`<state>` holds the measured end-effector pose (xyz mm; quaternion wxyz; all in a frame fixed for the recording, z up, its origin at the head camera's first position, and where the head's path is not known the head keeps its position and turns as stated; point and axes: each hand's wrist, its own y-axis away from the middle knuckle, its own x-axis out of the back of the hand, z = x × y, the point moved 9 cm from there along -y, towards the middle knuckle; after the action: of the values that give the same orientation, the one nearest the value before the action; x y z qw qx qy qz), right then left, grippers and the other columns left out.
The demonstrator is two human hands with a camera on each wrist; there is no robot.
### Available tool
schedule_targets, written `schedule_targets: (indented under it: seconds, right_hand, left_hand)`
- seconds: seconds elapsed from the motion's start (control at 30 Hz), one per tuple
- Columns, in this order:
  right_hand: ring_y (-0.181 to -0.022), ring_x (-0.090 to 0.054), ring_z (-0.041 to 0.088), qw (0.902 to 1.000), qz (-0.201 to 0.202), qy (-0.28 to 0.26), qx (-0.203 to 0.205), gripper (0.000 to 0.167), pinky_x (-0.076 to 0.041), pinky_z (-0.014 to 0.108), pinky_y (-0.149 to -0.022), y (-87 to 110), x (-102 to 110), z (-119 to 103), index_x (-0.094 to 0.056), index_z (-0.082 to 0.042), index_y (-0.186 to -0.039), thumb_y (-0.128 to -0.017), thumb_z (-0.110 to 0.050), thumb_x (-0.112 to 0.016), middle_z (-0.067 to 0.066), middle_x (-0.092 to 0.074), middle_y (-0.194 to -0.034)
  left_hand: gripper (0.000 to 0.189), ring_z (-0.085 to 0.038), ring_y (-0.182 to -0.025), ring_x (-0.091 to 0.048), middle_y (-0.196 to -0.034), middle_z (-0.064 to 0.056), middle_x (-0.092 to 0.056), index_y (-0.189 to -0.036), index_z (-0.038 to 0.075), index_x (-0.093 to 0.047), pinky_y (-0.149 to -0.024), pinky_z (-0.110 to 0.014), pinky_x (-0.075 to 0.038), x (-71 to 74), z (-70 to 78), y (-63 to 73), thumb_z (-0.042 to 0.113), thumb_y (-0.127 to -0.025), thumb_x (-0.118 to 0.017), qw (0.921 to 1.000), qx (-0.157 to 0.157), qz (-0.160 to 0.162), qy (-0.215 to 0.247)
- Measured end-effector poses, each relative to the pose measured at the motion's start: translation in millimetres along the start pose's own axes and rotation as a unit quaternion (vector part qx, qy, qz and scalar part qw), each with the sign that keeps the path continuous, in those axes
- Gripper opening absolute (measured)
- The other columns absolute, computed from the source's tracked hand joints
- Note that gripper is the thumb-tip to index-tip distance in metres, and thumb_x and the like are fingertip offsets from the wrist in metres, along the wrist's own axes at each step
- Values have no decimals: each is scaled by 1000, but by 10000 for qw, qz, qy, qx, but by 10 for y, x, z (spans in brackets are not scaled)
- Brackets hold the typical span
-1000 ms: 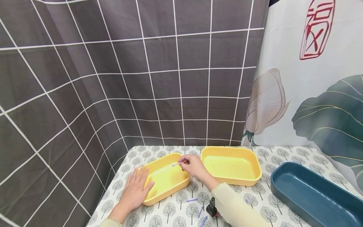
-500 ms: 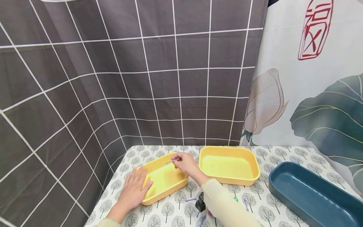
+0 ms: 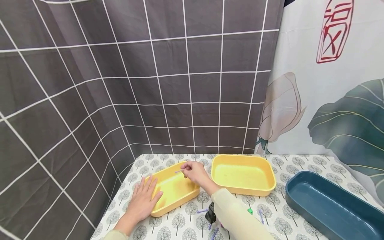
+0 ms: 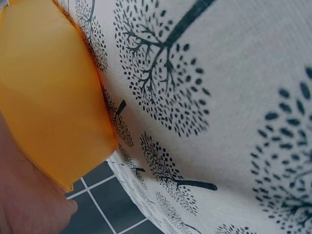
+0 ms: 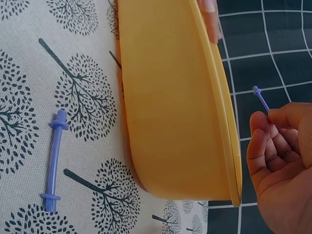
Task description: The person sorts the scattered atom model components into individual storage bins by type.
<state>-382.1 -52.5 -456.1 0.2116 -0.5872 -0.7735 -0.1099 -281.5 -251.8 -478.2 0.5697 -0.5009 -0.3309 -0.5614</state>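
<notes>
Between thumb and fingertips my right hand (image 3: 195,173) pinches a thin purple plastic rod (image 3: 178,171). It is above the far right part of the left yellow tray (image 3: 174,191). The right wrist view shows the held rod (image 5: 262,99) sticking out from the fingers, with a small knob and collar at its tip. My left hand (image 3: 144,199) rests on the left rim of the same tray, its fingers straight and spread. In the left wrist view only part of that hand (image 4: 29,200) shows beside the tray's outer wall (image 4: 53,97).
On the tree-print cloth lie several more purple rods, one (image 5: 53,161) near the tray, and a small green piece (image 3: 250,211). A second yellow tray (image 3: 243,191) stands right of the first, and a dark blue tray (image 3: 330,200) further right. A gridded curtain (image 3: 204,90) hangs behind.
My right hand has moved slightly left with the rod, further over the left tray. The green piece and a purple rod beside the sleeve have come into view. The left hand stays in place.
</notes>
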Motion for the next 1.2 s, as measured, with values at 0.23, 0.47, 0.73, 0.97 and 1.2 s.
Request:
schedule_targets:
  seconds: [0.23, 0.47, 0.73, 0.97, 1.2]
  right_hand:
    - [-67, -64, 9, 9999, 24, 7, 138, 16, -50, 22, -57, 7, 22, -17, -72, -2, -107, -93, -8, -69, 10, -73, -87]
    - [-72, -68, 16, 9997, 14, 88, 238, 17, -49, 20, -58, 35, 112, -19, -72, -1, -108, -94, -6, -66, 13, -73, -89]
    - [-69, -67, 14, 9989, -21, 80, 453, 12, -53, 24, -61, 120, 290, -44, -73, -6, -104, -94, -8, -67, 6, -72, -83]
    - [-67, -64, 9, 9992, -88, 103, 388, 17, -55, 24, -64, 192, 415, -8, -73, -3, -107, -93, -10, -68, 13, -73, -89]
    - [-69, -65, 11, 9994, -53, 76, 333, 16, -54, 24, -63, 331, 524, 3, -73, -4, -106, -92, -10, -70, 2, -71, -84]
  left_hand:
    - [69, -44, -154, -10, -167, -16, -21, -157, 6, -36, -121, -65, -8, -24, 13, -8, 52, -105, -43, 10000, 15, -73, 7]
    - [70, -44, -154, -8, -167, -16, -20, -157, 6, -35, -122, -65, -7, -31, 7, -19, 53, -106, -41, 9998, 30, -168, -37]
    - [69, -42, -154, -7, -167, -14, -18, -158, 7, -34, -122, -64, -6, -18, 12, -25, 52, -106, -41, 9998, 29, -190, -58]
    - [67, -42, -155, -7, -167, -14, -19, -158, 7, -35, -122, -64, -6, -15, 2, -28, 50, -106, -42, 9999, 31, -145, -47]
    - [68, -42, -155, -6, -167, -14, -18, -158, 8, -34, -122, -63, -5, -21, -7, -15, 52, -106, -40, 9998, 38, -157, -82]
